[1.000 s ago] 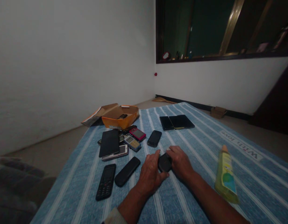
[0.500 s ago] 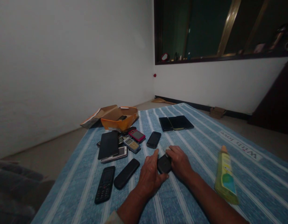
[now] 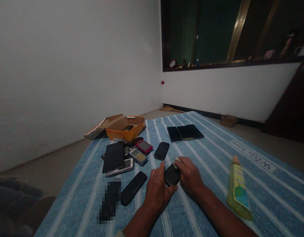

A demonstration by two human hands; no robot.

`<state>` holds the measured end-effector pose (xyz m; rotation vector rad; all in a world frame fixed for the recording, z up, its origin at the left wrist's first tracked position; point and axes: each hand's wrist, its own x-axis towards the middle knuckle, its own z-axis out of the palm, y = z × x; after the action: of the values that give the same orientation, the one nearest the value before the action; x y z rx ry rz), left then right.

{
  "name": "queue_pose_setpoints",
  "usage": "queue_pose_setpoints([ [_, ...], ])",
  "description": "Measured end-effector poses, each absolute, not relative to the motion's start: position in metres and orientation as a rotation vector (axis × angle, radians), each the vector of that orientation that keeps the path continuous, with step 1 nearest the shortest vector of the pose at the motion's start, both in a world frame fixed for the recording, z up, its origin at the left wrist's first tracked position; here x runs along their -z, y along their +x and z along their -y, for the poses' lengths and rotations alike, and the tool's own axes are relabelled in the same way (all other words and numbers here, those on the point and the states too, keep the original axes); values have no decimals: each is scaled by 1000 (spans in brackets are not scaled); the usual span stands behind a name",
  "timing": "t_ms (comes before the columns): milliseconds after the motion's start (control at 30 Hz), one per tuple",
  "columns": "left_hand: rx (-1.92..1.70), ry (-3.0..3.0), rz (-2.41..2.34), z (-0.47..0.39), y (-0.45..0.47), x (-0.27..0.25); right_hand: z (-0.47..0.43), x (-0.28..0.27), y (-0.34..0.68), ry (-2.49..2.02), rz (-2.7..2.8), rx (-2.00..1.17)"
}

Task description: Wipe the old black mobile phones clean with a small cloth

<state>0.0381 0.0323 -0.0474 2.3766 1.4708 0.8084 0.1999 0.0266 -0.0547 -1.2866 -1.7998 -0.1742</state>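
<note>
A small dark phone lies between my hands, just above or on the striped cloth. My left hand grips its left side, the thumb at the near edge and the index finger stretched along the far side. My right hand has its fingers bent at the phone's upper right corner, pinching a small whitish piece, perhaps cloth or tissue, against it. Just beyond lies a black phone. To the left are a long black handset and a pixelated dark object.
Several phones lie heaped at left, among them a pink phone and a black tablet-like slab. Behind them stands an open orange box. Dark phones lie at the back; a yellow-green bottle lies at right.
The view has shifted slightly, so most things sit a little lower. Both hands stay at the dark phone, which looks slightly turned. The keypad phone at left is now covered by a pixelated patch.
</note>
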Motion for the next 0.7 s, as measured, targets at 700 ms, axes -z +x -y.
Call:
queue_pose_setpoints([
  [700,-706,2337,-1674,-28,39,38,-23,63,207,-1462,1760,80],
])
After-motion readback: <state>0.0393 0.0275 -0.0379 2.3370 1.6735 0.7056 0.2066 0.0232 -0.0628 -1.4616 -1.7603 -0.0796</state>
